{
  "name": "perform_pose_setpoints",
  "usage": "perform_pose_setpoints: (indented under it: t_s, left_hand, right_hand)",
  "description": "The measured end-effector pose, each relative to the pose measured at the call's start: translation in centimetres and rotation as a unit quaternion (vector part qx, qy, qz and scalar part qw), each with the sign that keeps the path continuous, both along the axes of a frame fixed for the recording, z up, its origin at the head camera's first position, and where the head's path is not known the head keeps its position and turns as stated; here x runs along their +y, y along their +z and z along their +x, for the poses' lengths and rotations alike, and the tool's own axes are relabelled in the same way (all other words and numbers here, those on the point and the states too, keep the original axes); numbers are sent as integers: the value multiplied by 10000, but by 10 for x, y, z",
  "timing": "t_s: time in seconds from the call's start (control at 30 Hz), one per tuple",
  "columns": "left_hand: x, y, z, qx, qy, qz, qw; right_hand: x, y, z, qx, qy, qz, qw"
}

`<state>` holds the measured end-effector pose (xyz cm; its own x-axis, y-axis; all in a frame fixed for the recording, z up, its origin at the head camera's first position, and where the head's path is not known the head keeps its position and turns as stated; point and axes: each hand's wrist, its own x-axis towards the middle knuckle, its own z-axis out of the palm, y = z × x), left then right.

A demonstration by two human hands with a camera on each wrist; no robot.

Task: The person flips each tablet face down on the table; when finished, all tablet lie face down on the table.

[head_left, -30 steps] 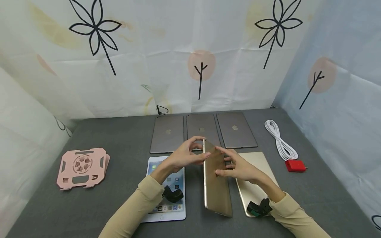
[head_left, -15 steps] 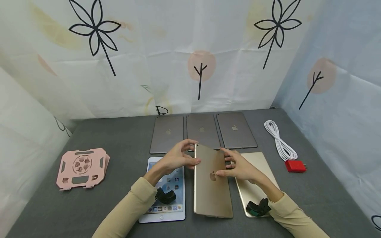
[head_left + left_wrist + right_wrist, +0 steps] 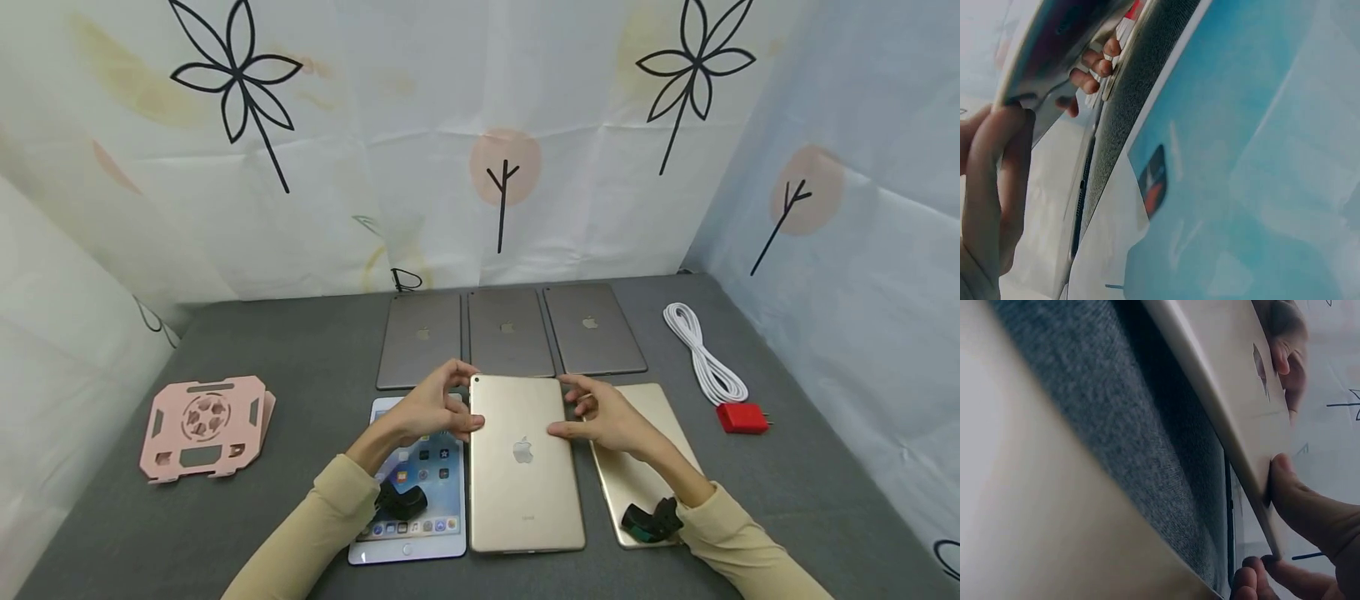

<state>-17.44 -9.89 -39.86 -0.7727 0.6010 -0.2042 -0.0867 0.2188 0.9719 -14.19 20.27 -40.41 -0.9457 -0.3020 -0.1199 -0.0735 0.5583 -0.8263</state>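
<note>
A gold tablet (image 3: 525,492) stands tilted in the middle of the head view, its back with the apple logo facing up. My left hand (image 3: 431,410) pinches its left edge near the top, with the thumb on the back. On the opposite edge, my right hand (image 3: 611,423) holds it between thumb and fingers. In the right wrist view the gold tablet (image 3: 1235,406) is raised off the grey cloth at its far end. A white tablet (image 3: 427,483) with a lit screen lies left of it, partly under my left wrist. Another gold tablet (image 3: 645,483) lies face down under my right forearm.
Three grey tablets, left (image 3: 422,342), middle (image 3: 512,333) and right (image 3: 594,329), lie in a row behind. A pink folding stand (image 3: 206,425) sits at the left. A coiled white cable (image 3: 705,354) and a red charger plug (image 3: 742,418) lie at the right.
The held gold tablet has turned from nearly edge-on to back facing up and has come lower. My left hand has moved left and down with it; my right hand has barely shifted.
</note>
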Motion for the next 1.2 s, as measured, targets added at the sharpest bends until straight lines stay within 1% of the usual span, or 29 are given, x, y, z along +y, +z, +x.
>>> perform_pose_setpoints:
  t_s: [0.07, 0.2, 0.27, 0.33, 0.4, 0.5, 0.63, 0.73, 0.83, 0.97, 1.2]
  left_hand:
    - [-1, -2, 0, 61, -27, -25, 10000]
    - [-1, -6, -1, 238, -36, -124, 9996]
    - [0, -8, -1, 416, -15, -239, 9988]
    - [1, -10, -2, 707, 66, -476, 9963]
    - [3, -12, -2, 1066, 155, -782, 9911]
    - [5, -16, -3, 1614, 260, -1269, 9783]
    - [8, -18, -4, 2047, 274, -1629, 9648]
    - [8, -19, -3, 2231, 323, -1817, 9572]
    - [7, -20, -3, 2341, 384, -2000, 9507]
    - [7, -22, -3, 2403, 432, -2174, 9450]
    - [10, -23, -3, 2519, 490, -2377, 9368]
  right_hand:
    - [0, 0, -1, -14, 88, -113, 9999]
    - [0, 1, -1, -45, 127, -312, 9994]
    - [0, 2, -1, -48, 96, -310, 9995]
    - [0, 3, -1, -42, 75, -251, 9996]
    - [0, 4, -2, -17, 69, -137, 9999]
    - [0, 4, -3, 1, 94, 26, 10000]
    - [0, 2, -5, 40, 120, 205, 9997]
    - [-1, 0, -7, 85, 170, 364, 9992]
    - [-2, -1, -8, 140, 240, 605, 9978]
    - [-3, -3, -9, 196, 253, 838, 9960]
    - [-4, -5, -11, 262, 274, 990, 9944]
